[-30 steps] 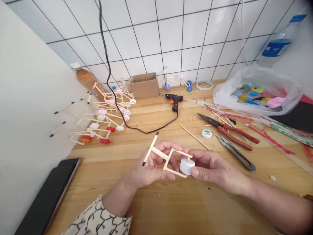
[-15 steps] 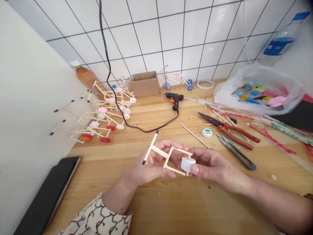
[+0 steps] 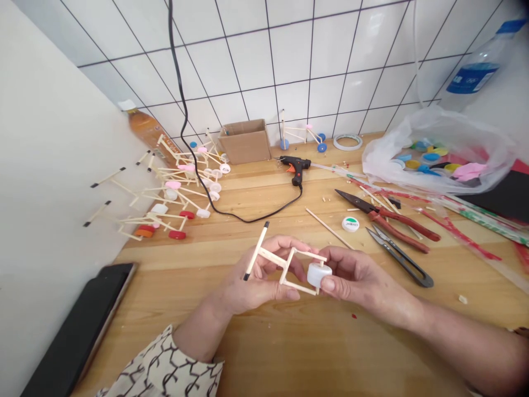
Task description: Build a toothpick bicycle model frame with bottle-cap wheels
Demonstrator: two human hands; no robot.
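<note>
My left hand (image 3: pixel 256 278) grips a small frame of pale wooden sticks (image 3: pixel 273 257), with a black-tipped crossbar (image 3: pixel 257 251) at its left end. A white bottle cap (image 3: pixel 319 274) sits on a short stick between the frame's two right-hand arms. My right hand (image 3: pixel 353 277) pinches at the cap and that end of the frame, its thumb against the cap's lower right. Both hands are above the wooden table, near its middle. The fingertips behind the frame are partly hidden.
Several stick-and-cap models (image 3: pixel 173 190) stand at the left. Behind are a cardboard box (image 3: pixel 246 144) and a glue gun (image 3: pixel 295 168) with its black cord. Pliers (image 3: pixel 388 220), snips (image 3: pixel 399 257), a loose cap (image 3: pixel 350 223) and a bag of caps (image 3: pixel 438 154) lie right; a phone (image 3: pixel 82 331) lies left.
The frame and the cap have shifted very slightly to the right, with the cap a little higher. Both hands keep their hold.
</note>
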